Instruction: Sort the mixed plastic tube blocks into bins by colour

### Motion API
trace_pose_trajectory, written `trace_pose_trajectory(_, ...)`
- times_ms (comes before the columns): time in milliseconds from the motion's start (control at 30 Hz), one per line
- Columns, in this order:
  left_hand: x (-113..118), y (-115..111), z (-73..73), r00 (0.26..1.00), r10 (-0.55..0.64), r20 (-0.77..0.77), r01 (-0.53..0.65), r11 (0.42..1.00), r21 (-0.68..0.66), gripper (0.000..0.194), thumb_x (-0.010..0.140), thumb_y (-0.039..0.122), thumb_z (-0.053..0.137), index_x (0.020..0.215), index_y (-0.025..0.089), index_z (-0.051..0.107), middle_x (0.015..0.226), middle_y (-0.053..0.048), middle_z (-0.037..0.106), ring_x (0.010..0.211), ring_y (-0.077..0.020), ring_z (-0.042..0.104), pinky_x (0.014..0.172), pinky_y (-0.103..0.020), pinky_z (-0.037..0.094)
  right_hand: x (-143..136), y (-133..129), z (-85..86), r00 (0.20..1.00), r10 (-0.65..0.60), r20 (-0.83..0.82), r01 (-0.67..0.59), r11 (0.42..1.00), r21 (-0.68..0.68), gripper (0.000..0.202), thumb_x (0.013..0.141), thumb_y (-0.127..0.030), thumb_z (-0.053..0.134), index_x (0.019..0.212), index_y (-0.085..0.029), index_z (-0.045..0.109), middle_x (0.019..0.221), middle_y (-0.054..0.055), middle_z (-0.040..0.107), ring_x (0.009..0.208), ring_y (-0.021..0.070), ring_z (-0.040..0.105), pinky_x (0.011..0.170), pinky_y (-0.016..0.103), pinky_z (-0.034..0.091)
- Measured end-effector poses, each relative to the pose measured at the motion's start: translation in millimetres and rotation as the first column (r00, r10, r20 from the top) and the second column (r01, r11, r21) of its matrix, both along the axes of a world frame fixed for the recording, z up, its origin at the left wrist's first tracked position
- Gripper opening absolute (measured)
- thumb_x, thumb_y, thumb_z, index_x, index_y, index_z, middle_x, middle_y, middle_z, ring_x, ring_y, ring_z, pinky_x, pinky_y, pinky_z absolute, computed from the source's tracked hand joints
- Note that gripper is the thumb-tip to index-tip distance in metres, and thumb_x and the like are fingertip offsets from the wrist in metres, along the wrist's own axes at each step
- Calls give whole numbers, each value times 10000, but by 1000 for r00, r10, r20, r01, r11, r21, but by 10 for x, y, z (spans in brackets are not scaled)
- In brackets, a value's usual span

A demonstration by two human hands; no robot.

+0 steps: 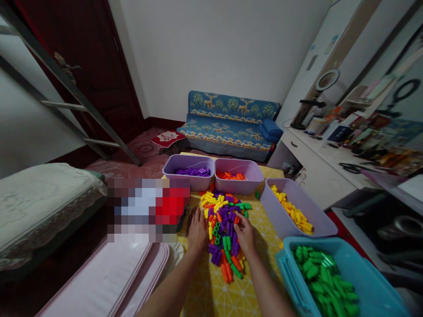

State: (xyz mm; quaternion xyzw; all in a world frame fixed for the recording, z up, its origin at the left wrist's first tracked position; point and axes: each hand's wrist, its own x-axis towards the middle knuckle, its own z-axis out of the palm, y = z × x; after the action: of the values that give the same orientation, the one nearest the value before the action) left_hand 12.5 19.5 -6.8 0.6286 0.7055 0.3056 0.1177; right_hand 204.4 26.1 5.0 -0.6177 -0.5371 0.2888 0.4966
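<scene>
A mixed pile of purple, yellow, green and orange plastic pieces [228, 220] lies on the yellow patterned tablecloth [211, 293]. My left hand [197, 231] rests flat at the pile's left edge, fingers stretched forward, holding nothing. On the right side of the pile, my right hand [245, 233] has its fingertips curled at an orange piece. Behind the pile stand one lilac bin [188, 179] with purple pieces and another lilac bin [238, 187] with orange ones. A third lilac bin [280, 224] holds yellow pieces, and a teal bin [287, 264] holds green ones.
Pink lids [109, 273] are stacked at the left, beside a blurred red and pale patch. A blue patterned sofa [228, 127] stands by the far wall. A cluttered white desk [313, 163] is on the right, a bed [42, 202] on the left.
</scene>
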Motion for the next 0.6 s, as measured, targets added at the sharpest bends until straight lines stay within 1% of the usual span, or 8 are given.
trace_pose_trajectory(67,-6,-1,4,1000,-2,6,2,1000,1,495,948,227,363,1419,115,468,1525,-163,413,1417,-279,382,1154,-434,359,-22,4,35,999,29,-30,-28,1000,12,417,711,-337,566,1081,-187,686,1044,98,723,884,227,678,794,378,562)
trace_pose_trajectory(133,-10,-4,11,1000,-10,7,10,1000,3,497,952,226,356,1419,99,466,1528,-175,404,1424,-273,370,1157,-422,356,-49,5,84,997,30,-66,-29,1000,8,426,725,-391,591,1081,-175,682,1021,105,722,863,224,674,787,376,559)
trace_pose_trajectory(233,-11,-4,17,1000,-18,-12,18,1000,-6,494,951,218,360,1416,90,470,1529,-181,400,1424,-274,370,1155,-413,358,-101,1,201,991,-20,-130,21,1000,4,524,746,-498,614,1144,-160,651,1043,116,715,907,227,668,815,374,544)
trace_pose_trajectory(267,-10,-3,15,1000,-16,-24,16,1000,-10,493,951,217,362,1416,91,471,1528,-179,402,1420,-278,375,1153,-416,361,-120,-4,249,987,-36,-155,36,999,-3,542,740,-533,624,1130,-157,655,1020,111,718,899,227,668,807,367,541)
trace_pose_trajectory(333,-7,1,5,999,-10,-52,9,1000,-14,489,950,217,369,1410,90,477,1527,-178,404,1416,-288,380,1149,-429,366,-155,-25,344,974,-62,-219,54,998,-44,538,705,-596,655,1009,-153,683,878,80,722,780,212,663,719,334,537)
trace_pose_trajectory(433,-4,9,-23,997,-3,-80,3,1000,-8,481,952,216,376,1402,89,487,1525,-178,407,1414,-291,383,1144,-435,373,-192,-77,442,932,-99,-349,49,988,-148,516,642,-651,698,808,-163,667,649,16,663,565,160,595,552,277,488)
trace_pose_trajectory(500,-3,12,-40,996,-1,-90,1,1000,-1,480,954,213,373,1403,86,486,1519,-178,417,1410,-285,389,1143,-425,377,-204,-105,468,894,-122,-431,35,978,-204,520,596,-652,736,768,-170,651,602,0,647,517,145,577,507,257,469)
trace_pose_trajectory(600,-4,12,-50,995,1,-100,0,1000,4,480,956,214,370,1405,84,483,1510,-181,429,1405,-278,398,1141,-413,381,-214,-80,494,853,-141,-502,21,971,-237,536,515,-608,802,785,-169,654,632,14,682,530,148,607,497,244,475)
